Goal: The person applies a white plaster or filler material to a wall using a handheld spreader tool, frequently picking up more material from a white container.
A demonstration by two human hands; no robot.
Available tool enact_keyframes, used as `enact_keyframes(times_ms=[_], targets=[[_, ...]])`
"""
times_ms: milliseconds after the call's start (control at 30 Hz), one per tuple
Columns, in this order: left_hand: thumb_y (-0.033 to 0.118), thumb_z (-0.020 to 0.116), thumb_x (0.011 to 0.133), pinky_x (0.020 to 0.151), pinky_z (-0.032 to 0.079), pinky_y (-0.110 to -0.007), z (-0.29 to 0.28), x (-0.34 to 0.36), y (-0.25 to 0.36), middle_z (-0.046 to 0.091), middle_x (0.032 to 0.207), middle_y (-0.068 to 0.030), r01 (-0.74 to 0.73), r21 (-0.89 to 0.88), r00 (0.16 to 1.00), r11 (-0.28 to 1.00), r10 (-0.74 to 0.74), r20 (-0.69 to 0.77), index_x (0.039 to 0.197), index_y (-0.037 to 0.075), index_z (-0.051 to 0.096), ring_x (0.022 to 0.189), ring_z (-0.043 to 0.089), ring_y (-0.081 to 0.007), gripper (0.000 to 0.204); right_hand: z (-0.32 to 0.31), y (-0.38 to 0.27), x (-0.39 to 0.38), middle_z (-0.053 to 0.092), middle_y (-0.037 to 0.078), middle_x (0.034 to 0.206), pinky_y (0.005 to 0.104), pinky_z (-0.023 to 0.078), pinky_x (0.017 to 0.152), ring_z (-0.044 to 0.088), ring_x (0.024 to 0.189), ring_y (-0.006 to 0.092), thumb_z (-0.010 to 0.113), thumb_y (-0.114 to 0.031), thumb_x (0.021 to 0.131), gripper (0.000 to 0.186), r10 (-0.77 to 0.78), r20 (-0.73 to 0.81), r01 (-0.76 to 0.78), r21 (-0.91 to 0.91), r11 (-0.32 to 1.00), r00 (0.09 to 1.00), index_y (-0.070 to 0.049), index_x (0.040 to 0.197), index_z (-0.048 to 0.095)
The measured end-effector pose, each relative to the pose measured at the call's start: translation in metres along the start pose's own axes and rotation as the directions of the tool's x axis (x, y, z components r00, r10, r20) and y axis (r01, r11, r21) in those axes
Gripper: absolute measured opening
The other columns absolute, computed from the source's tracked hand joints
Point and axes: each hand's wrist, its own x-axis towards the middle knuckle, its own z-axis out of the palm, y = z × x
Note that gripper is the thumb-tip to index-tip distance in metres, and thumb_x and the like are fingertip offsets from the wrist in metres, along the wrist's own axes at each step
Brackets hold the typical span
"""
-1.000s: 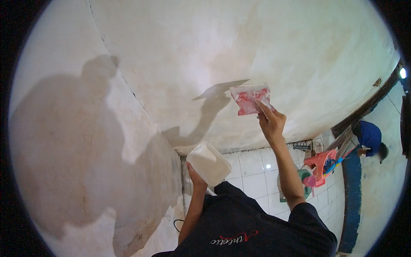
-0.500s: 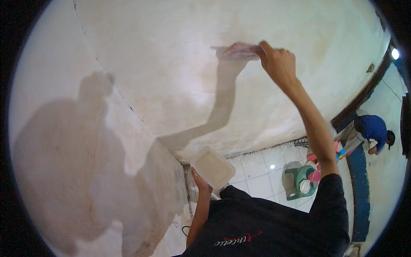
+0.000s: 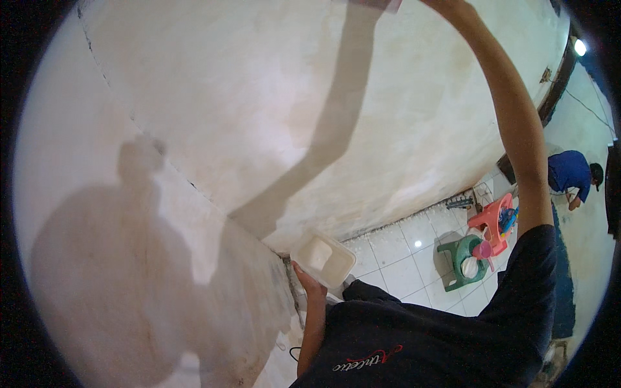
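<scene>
My left hand grips a whitish rectangular plastic tub by its near left side, close to the wall corner. Pale paste lies inside the tub. My right arm reaches far up along the plastered wall, and only part of my right hand shows at the top edge. Beside it a strip of a flat, pinkish putty scraper is visible against the wall; my fingers on it are cut off by the frame.
A green plastic stool bears a pink dipper and a white item. Behind it stands a pink stool with blue things on it. At far right a person in blue bends over. White tiles cover the floor.
My right hand and the scraper have moved up the wall, mostly out of the frame. More of the pink stool now shows. My left hand still holds the tub, with the paste more plainly visible.
</scene>
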Motion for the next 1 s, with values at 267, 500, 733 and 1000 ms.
enact_keyframes(times_ms=[267, 500, 733, 1000], targets=[[0.055, 0.029, 0.1, 0.104, 0.04, -0.043, -0.002, -0.004, 0.007, 0.051, 0.135, -0.0097, -0.048, 0.045, 0.998, 0.998, 0.046, 0.046, 0.139, 0.009, 0.042, 0.123, 0.05, -0.0293, 0.062, -0.037, 0.042, 0.007, 0.062, 0.015, 0.082, 0.0436, 0.048, 0.068, 0.062, 0.077, 0.0329, 0.07, -0.022, 0.083, 0.019, -0.148, -0.392, 0.2, 0.095, 0.975, 0.908, -0.003, 0.084, 0.068], [0.054, 0.028, 0.1, 0.102, 0.043, -0.043, -0.025, -0.005, 0.015, 0.052, 0.134, -0.0102, 0.009, -0.117, 1.0, 0.993, -0.008, 0.008, 0.139, 0.01, 0.042, 0.122, 0.051, -0.0285, 0.06, -0.029, -0.028, -0.127, 0.072, 0.01, 0.094, 0.0306, 0.056, 0.072, 0.07, 0.088, 0.0169, 0.067, 0.011, 0.077, 0.023, -0.191, -0.23, 0.291, 0.566, 0.771, 0.954, 0.0, 0.097, 0.068], [0.055, 0.026, 0.1, 0.1, 0.045, -0.045, -0.015, -0.009, 0.029, 0.053, 0.133, -0.0102, -0.054, -0.133, 0.995, 0.99, 0.064, 0.071, 0.138, 0.01, 0.043, 0.119, 0.054, -0.0283, 0.062, 0.043, -0.172, -0.274, 0.065, 0.004, 0.084, 0.0337, 0.048, 0.058, 0.062, 0.068, 0.0201, 0.068, -0.016, 0.08, 0.009, -0.514, 0.057, 0.359, 0.65, 0.67, 0.856, -0.009, 0.083, 0.064], [0.057, 0.024, 0.099, 0.103, 0.042, -0.047, -0.042, -0.01, 0.024, 0.052, 0.135, -0.0103, -0.079, -0.11, 0.996, 0.991, 0.075, -0.038, 0.138, 0.011, 0.044, 0.122, 0.051, -0.0313, 0.063, 0.103, -0.176, -0.225, 0.062, 0.011, 0.087, 0.0432, 0.048, 0.08, 0.059, 0.089, 0.0285, 0.065, -0.015, 0.081, 0.013, -0.492, -0.176, 0.511, 0.475, 0.716, 0.853, -0.006, 0.091, 0.063]])
